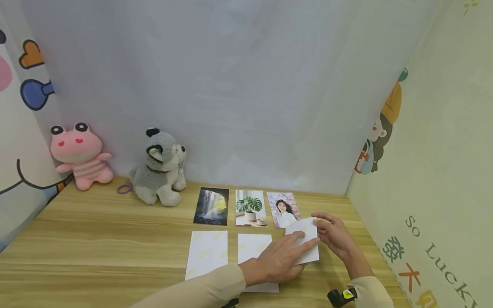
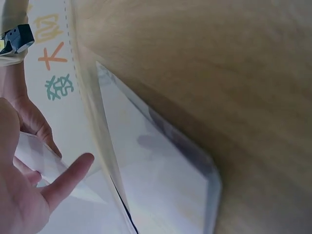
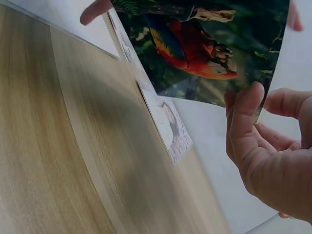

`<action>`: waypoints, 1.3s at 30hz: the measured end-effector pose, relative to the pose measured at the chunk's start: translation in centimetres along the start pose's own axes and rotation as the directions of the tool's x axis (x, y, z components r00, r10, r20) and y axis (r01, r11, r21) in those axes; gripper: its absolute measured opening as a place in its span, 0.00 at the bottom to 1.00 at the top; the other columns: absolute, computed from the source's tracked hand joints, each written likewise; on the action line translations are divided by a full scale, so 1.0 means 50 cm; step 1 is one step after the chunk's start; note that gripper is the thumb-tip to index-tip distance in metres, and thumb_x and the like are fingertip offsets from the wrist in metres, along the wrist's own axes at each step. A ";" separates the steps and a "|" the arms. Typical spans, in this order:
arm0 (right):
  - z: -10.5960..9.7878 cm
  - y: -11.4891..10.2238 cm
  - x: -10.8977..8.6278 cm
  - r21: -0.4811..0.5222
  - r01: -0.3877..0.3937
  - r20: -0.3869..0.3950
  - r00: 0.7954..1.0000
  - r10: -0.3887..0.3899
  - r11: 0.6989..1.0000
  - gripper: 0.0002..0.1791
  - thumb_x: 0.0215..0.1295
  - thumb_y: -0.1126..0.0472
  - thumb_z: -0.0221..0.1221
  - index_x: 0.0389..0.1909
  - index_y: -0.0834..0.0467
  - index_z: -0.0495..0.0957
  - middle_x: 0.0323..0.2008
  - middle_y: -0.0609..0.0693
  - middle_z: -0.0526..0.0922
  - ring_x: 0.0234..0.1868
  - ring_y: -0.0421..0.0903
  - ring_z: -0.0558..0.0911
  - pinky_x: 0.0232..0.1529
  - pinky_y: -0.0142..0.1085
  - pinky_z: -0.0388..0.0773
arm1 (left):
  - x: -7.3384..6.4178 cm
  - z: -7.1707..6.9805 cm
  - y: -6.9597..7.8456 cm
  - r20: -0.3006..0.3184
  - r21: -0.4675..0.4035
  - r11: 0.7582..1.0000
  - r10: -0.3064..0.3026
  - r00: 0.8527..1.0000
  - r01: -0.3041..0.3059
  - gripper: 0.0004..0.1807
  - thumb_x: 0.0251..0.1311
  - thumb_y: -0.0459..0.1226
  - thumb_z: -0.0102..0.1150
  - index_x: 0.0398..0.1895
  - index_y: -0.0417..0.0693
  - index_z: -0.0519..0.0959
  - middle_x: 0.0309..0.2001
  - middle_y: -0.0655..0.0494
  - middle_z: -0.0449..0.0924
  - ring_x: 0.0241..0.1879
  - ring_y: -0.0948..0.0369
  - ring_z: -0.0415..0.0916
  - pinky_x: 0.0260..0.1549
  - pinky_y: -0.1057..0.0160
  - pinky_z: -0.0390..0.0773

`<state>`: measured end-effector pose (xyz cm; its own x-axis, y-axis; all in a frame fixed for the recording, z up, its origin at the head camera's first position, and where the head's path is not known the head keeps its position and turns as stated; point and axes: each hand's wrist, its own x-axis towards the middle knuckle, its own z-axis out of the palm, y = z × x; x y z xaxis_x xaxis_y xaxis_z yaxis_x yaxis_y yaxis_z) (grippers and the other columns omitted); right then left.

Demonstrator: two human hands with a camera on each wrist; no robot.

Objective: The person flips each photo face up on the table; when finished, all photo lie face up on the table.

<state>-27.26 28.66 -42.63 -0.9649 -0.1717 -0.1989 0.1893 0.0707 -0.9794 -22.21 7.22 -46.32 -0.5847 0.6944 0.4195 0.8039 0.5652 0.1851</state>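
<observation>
A parrot photo point(image 3: 195, 44), white back up at the head view's lower right, is pinched at its edge by the right hand point(image 1: 338, 237), perhaps to avoid smudges, while the left hand point(image 1: 280, 259) touches its back, grip unclear, near face-up photos point(image 1: 249, 205).

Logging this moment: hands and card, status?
Right hand pinching parrot card by its edge; left hand across its white back. Card raised off table. No obstruction visible.

The parrot photo point(image 3: 207, 53) shows red, yellow, blue — on dark green.
</observation>
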 end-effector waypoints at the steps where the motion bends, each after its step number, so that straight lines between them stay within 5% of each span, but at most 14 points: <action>1: 0.001 -0.001 -0.001 0.001 0.001 -0.008 1.000 -0.001 1.000 0.18 0.74 0.65 0.51 0.61 0.65 0.68 0.40 0.47 0.80 0.39 0.38 0.83 0.42 0.31 0.82 | 0.002 -0.001 0.000 0.008 -0.010 1.000 0.000 1.000 0.000 0.41 0.64 0.44 0.62 0.78 0.64 0.55 0.67 0.48 0.68 0.53 0.57 0.79 0.36 0.68 0.80; 4: 0.002 -0.001 -0.003 0.012 0.003 -0.034 0.999 -0.002 1.000 0.13 0.75 0.63 0.51 0.56 0.62 0.70 0.37 0.46 0.79 0.36 0.37 0.81 0.39 0.29 0.81 | 0.007 -0.006 -0.002 0.024 -0.077 0.997 -0.005 1.000 0.007 0.43 0.64 0.36 0.59 0.79 0.65 0.51 0.67 0.46 0.67 0.39 0.62 0.80 0.27 0.73 0.75; 8: 0.009 -0.001 -0.004 0.037 0.003 -0.080 0.997 0.000 0.999 0.09 0.76 0.60 0.51 0.50 0.61 0.69 0.30 0.44 0.77 0.30 0.36 0.78 0.34 0.27 0.79 | 0.011 -0.014 -0.008 0.017 -0.202 0.979 -0.014 1.000 0.017 0.42 0.65 0.28 0.53 0.79 0.63 0.51 0.66 0.46 0.68 0.21 0.69 0.68 0.17 0.78 0.65; 17: 0.044 -0.001 0.006 -0.048 0.016 -0.280 0.959 -0.029 0.999 0.20 0.72 0.50 0.59 0.48 0.63 0.68 0.22 0.42 0.83 0.24 0.35 0.82 0.28 0.27 0.80 | 0.007 -0.020 -0.028 -0.065 -0.390 0.919 -0.088 0.994 0.056 0.34 0.67 0.25 0.51 0.74 0.52 0.58 0.61 0.48 0.74 0.46 0.59 0.79 0.42 0.73 0.78; 25: 0.069 -0.003 0.009 -0.095 0.039 -0.344 0.936 -0.069 0.995 0.23 0.71 0.48 0.59 0.50 0.64 0.68 0.22 0.42 0.83 0.22 0.35 0.80 0.25 0.27 0.79 | 0.002 -0.016 -0.037 -0.066 -0.506 0.857 -0.153 0.986 0.099 0.33 0.68 0.24 0.48 0.74 0.52 0.58 0.59 0.44 0.74 0.21 0.69 0.66 0.21 0.75 0.67; 31: 0.072 -0.001 0.011 -0.152 0.004 -0.369 0.927 -0.061 0.988 0.26 0.71 0.43 0.58 0.51 0.63 0.70 0.23 0.41 0.83 0.22 0.35 0.80 0.26 0.29 0.78 | -0.001 -0.014 -0.038 -0.056 -0.531 0.837 -0.189 0.980 0.132 0.34 0.68 0.24 0.47 0.74 0.57 0.57 0.61 0.45 0.73 0.21 0.71 0.70 0.17 0.77 0.69; 39: 0.069 -0.006 0.005 -0.204 -0.007 -0.329 0.942 -0.062 0.979 0.29 0.75 0.43 0.52 0.59 0.66 0.71 0.33 0.44 0.82 0.33 0.39 0.78 0.30 0.29 0.77 | -0.006 -0.015 -0.040 0.049 -0.683 0.684 -0.307 0.950 0.256 0.34 0.71 0.26 0.45 0.74 0.64 0.55 0.67 0.35 0.66 0.12 0.70 0.70 0.10 0.69 0.75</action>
<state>-26.95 25.22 -42.52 -0.9808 0.1570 -0.1154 0.1552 0.2712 -0.9499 -23.56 5.56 -46.16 -0.8079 0.5083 0.2982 0.4744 0.2607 0.8408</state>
